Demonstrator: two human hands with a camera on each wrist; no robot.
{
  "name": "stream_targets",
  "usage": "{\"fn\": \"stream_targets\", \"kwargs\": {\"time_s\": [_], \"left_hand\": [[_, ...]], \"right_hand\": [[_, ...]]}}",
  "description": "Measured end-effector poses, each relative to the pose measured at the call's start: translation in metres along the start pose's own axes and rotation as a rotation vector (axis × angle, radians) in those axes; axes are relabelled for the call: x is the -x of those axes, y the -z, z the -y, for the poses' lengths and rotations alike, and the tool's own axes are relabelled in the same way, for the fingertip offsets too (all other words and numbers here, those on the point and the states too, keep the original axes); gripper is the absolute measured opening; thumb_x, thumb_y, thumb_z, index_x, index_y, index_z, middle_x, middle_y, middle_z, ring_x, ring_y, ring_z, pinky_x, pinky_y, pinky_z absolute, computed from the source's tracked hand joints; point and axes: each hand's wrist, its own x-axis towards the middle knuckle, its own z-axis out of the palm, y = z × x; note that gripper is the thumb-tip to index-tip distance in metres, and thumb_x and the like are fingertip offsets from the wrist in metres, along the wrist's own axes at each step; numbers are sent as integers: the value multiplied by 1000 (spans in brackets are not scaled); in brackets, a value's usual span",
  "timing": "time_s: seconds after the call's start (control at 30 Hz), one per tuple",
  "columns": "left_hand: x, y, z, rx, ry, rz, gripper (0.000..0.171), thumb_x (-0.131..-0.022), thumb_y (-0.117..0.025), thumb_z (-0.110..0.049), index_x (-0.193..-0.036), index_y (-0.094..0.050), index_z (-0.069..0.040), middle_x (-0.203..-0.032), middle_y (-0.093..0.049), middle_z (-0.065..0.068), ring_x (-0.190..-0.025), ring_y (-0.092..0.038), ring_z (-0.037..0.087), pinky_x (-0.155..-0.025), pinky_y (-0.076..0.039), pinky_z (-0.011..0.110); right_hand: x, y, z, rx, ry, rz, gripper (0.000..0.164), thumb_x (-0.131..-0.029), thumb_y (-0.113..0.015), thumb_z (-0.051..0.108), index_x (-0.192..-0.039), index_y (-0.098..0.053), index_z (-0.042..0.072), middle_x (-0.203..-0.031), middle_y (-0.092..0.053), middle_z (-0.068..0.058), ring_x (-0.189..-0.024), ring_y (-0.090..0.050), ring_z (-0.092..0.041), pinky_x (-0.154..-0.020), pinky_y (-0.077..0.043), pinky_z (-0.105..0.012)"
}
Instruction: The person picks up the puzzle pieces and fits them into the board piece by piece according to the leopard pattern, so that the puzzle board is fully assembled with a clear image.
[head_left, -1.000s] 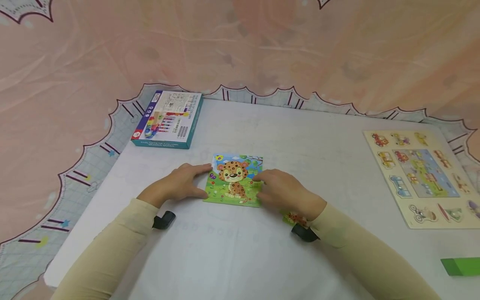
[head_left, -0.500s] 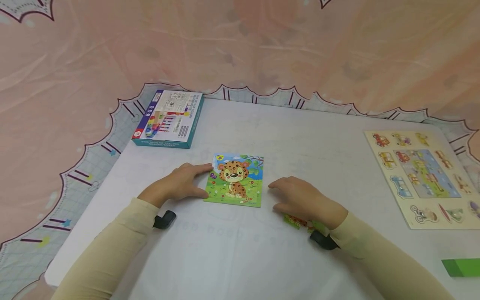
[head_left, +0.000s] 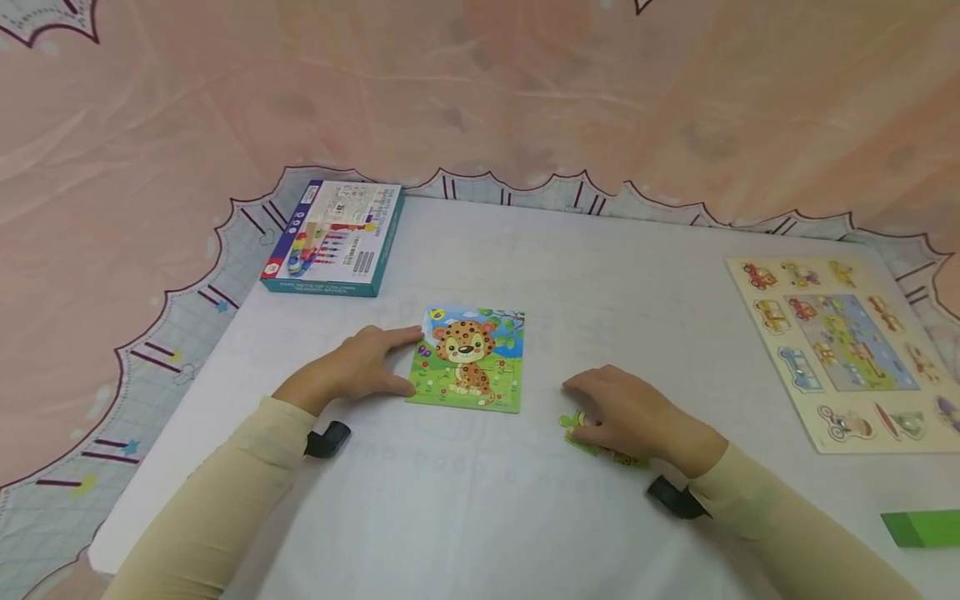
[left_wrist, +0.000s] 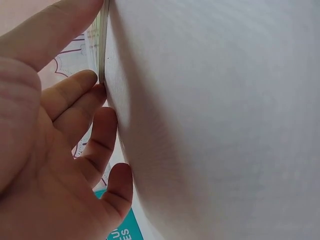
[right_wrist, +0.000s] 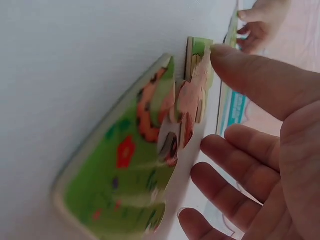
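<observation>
A square leopard picture puzzle [head_left: 467, 360] lies flat on the white table. Along its left edge rest the fingertips and thumb of my left hand [head_left: 352, 371]; the left wrist view shows them at the board's thin edge [left_wrist: 103, 45]. To the right, my right hand [head_left: 633, 412] is over loose puzzle pieces [head_left: 576, 422], partly covering them, with its fingers loosely bent. In the right wrist view a large green corner piece [right_wrist: 115, 170] with a spotted tail and a red flower lies by smaller pieces; the thumb is right at a small green-topped piece [right_wrist: 199, 47].
A flat teal-sided box [head_left: 330, 242] lies at the back left. At the right is a cream wooden puzzle board [head_left: 765, 367] with vehicle and toy pictures, and a green block [head_left: 926, 529] sits near the right edge. A patterned peach cloth [head_left: 480, 92] hangs behind.
My right hand has let go of the leopard puzzle's right edge and moved right and toward me, over the loose pieces. The left hand has stayed in place.
</observation>
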Motion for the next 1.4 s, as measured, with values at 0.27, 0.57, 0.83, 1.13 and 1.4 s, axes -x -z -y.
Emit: {"fn": "stream_targets", "kwargs": {"time_s": [0.27, 0.57, 0.83, 1.13, 1.4], "left_hand": [[1, -1, 0, 6, -15, -3, 87, -82, -83, -33, -156, -39, -18, -152, -41, 21, -134, -38, 39, -109, -32, 62], [1, -1, 1, 5, -10, -7, 88, -81, -84, -34, -156, -39, -19, -151, -41, 20, -133, -38, 39, -108, -33, 62], [1, -1, 1, 6, -3, -7, 88, -82, -84, -34, -156, -39, -20, -152, -40, 20, -135, -37, 40, -108, -33, 62], [0, 0, 1, 4, 0, -9, 88, -81, -84, -34, -156, -39, -20, -152, -41, 20, -134, -38, 39, -108, -33, 62], [0, 0, 1, 7, 2, -4, 88, -82, -84, -34, -156, -39, -20, -152, -41, 19, -133, -39, 39, -108, -34, 62]], "right_hand": [[14, -2, -4, 12, -5, 30, 65, -78, -86, 29, -131, -60, 3, -128, -63, -9, -118, -56, -30, -99, -48, -47], [21, 1, -6, 51, 22, -4, 59, -80, -85, 24, -128, -61, 0, -126, -64, -11, -116, -58, -32, -97, -49, -49], [16, -2, -7, 74, 19, -59, 43, -80, -85, 18, -115, -67, 1, -106, -68, -6, -98, -62, -24, -85, -54, -44], [2, -2, -5, 63, -32, -85, 23, -84, -80, 14, -103, -69, 5, -88, -63, 2, -85, -57, -18, -76, -53, -38], [-6, -3, -5, 49, -34, -68, 21, -86, -77, 11, -105, -69, 5, -92, -64, 0, -87, -56, -19, -79, -52, -39]]}}
